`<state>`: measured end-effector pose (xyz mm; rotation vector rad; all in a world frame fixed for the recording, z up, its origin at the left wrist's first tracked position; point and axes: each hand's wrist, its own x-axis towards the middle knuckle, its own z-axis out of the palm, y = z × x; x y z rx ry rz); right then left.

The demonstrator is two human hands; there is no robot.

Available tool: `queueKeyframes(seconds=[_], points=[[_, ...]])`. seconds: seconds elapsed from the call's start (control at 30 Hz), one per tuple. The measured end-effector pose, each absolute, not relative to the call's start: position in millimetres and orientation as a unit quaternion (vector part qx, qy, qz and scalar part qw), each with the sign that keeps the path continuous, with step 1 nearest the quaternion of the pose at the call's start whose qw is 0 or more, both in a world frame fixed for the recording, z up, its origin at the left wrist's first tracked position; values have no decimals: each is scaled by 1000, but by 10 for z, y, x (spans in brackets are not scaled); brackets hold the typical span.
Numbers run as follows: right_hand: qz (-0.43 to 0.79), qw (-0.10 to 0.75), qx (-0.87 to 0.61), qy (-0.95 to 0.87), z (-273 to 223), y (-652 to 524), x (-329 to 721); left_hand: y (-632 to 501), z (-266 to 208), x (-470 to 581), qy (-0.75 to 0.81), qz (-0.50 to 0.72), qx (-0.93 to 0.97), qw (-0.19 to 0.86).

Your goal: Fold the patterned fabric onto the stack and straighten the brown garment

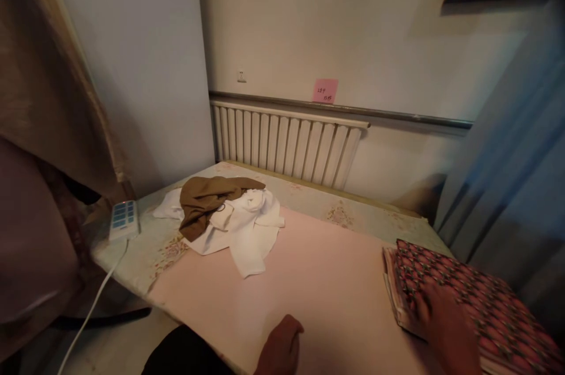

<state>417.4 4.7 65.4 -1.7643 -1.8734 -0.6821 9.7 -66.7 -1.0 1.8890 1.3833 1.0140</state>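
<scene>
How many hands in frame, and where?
2. The left hand is at bottom center, over the pink sheet; the right hand is at lower right, against the patterned bundle. Fingers are partly hidden.

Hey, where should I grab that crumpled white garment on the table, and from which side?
Probably by the flap of the white garment that points toward you, coming from the near side: it lies spread over the pink sheet, beyond the brown cloth bunched on the garment's far part.
</scene>
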Motion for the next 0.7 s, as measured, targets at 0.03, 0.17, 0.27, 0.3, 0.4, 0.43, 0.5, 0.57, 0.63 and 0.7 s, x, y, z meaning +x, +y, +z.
queueKeyframes(seconds=[0.03,0.17,0.27,0.3,0.4,0.43,0.5,0.57,0.63,0.7], points=[[-229,260,-628,-697,561,54,3993,-670,-18,106,520,383,705,293],[-157,306,-561,-753,-58,-1,3131,-601,-42,109,525,403,656,362],[-103,326,-543,-767,-506,-118,2572,-428,36,-104,519,439,563,470],[-91,337,-534,-770,-607,-157,2441,-349,96,-249,527,461,535,472],[-81,352,-504,-785,-744,-233,2235,-76,371,-890,598,533,467,376],[-86,350,-497,-790,-746,-242,2218,22,481,-1149,640,539,448,316],[-110,336,-489,-797,-724,-239,2224,213,698,-1677,698,546,412,209],[-147,321,-484,-801,-703,-218,2250,382,888,-2161,714,556,390,170],[-190,313,-471,-802,-704,-187,2273,518,1038,-2555,724,559,371,158],[-234,313,-449,-803,-725,-156,2288,622,1148,-2840,729,563,353,167]])
